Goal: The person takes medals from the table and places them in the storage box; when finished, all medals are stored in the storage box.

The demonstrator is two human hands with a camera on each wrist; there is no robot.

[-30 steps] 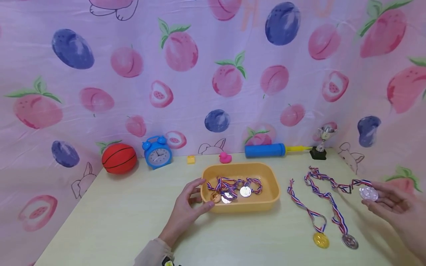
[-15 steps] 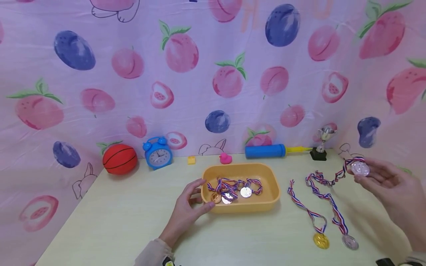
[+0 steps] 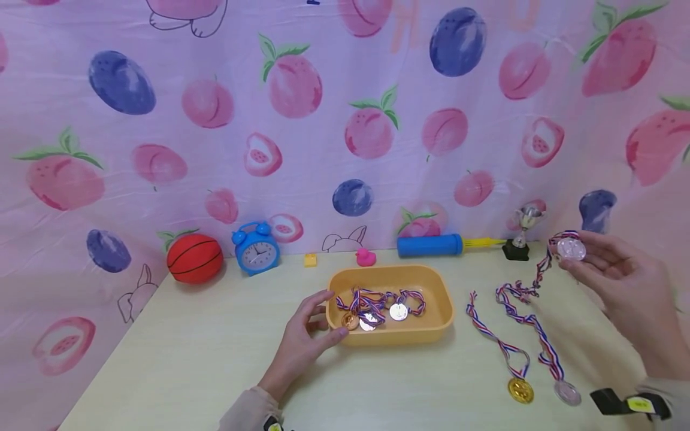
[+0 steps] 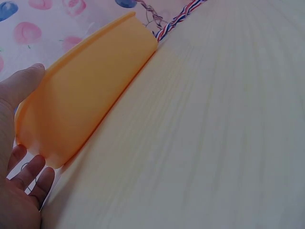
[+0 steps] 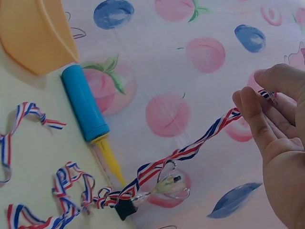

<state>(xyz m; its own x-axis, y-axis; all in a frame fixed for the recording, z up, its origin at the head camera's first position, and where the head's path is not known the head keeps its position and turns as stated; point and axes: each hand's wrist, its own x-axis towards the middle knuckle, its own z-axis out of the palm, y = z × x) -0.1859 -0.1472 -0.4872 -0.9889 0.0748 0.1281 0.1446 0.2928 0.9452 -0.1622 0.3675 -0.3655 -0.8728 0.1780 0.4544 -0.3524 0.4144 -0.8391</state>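
My left hand grips the left end of a yellow-orange plastic basin, thumb at its front rim and fingers along its side. In the basin lie a bronze medal and silver medals with tangled striped ribbons. My right hand pinches a silver medal in the air at the right. Its red, white and blue ribbon hangs down to the table, in the right wrist view. Below that hand, a gold medal and another silver medal rest on the table with ribbons stretched behind.
Along the back stand a red toy basketball, a blue alarm clock, a small yellow block, a pink duck, a blue pump and a trophy cup. A fruit-patterned cloth hangs behind the table.
My right hand has carried the silver medal up and to the left, and its ribbon now hangs more steeply. My left hand and the basin stay where they were.
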